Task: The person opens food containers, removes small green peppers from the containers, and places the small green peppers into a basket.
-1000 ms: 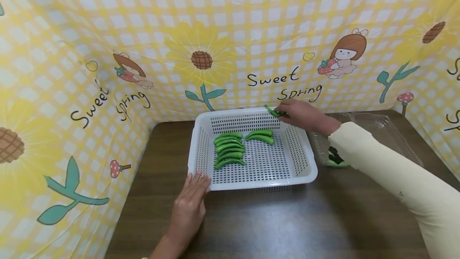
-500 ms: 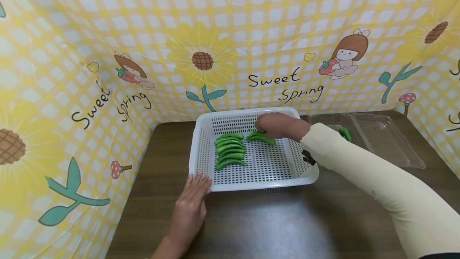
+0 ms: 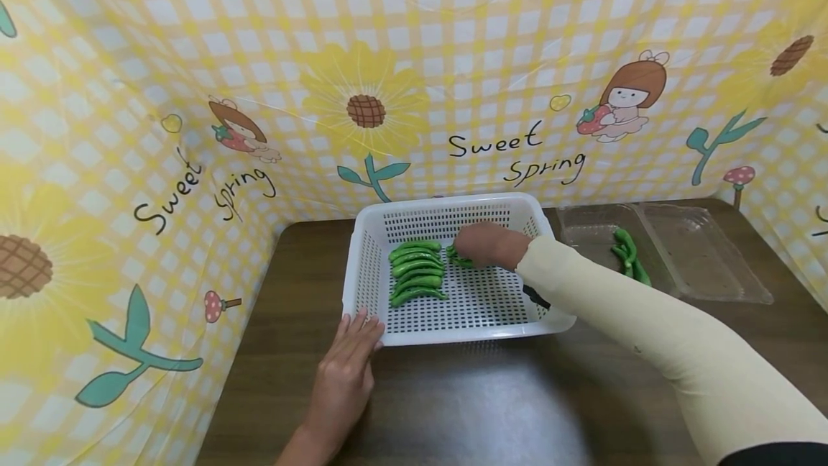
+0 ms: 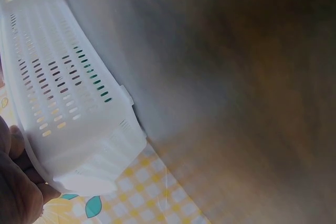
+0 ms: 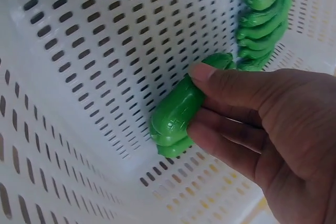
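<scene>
Inside a white perforated basket [image 3: 453,335], my right hand [image 3: 488,244] pinches a curved green pepper [image 5: 181,106] between thumb and fingers. That pepper lies over at least one more green pepper [image 5: 176,148], as the right wrist view shows. In the head view the hand covers most of this second group. To its left, several green peppers [image 3: 417,272] form a neat column on the basket floor. My left hand [image 3: 346,372] rests on the basket's front left corner, its fingers laid fairly straight over the rim; the left wrist view catches only part of this hand.
Right of the basket, an open clear plastic box [image 3: 705,254] holds a few green peppers [image 3: 629,257], partly behind my sleeve [image 3: 621,308]. Everything stands on a dark wooden table [image 3: 466,408]. A yellow checked cloth [image 3: 414,78] rises behind and at the sides.
My right hand has carried a green pepper from above the basket's back rim down onto the second group inside. More of the plastic box now shows. My left hand stays on the corner.
</scene>
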Demonstrator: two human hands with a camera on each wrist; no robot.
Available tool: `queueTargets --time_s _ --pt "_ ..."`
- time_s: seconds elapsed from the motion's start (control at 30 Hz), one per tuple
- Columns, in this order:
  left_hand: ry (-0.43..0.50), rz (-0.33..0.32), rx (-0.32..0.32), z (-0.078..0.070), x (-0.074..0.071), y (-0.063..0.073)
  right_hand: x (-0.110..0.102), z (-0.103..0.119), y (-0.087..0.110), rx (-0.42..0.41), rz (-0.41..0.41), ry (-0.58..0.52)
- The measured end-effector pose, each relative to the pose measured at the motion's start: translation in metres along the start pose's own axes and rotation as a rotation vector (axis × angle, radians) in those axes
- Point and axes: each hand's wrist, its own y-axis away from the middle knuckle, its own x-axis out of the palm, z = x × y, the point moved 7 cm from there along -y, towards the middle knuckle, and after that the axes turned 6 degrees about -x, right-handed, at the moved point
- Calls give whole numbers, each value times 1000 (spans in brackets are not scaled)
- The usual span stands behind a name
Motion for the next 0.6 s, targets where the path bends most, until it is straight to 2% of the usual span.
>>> queueTargets --time_s 0.13,0.27,0.37,0.47,0.6 --pt "2 10 -10 0 1 -1 0 -4 2 8 -27 36" --pt "-8 14 -15 -2 2 -2 -14 -13 19 -17 -147 -1" --pt "-12 4 -8 -3 1 -3 -27 -29 41 -19 -274 -61" --pt "-5 1 -8 -3 1 -2 -37 -53 71 28 -404 -105" --pt "6 2 -9 -2 2 -1 -32 -93 117 123 -492 -147"
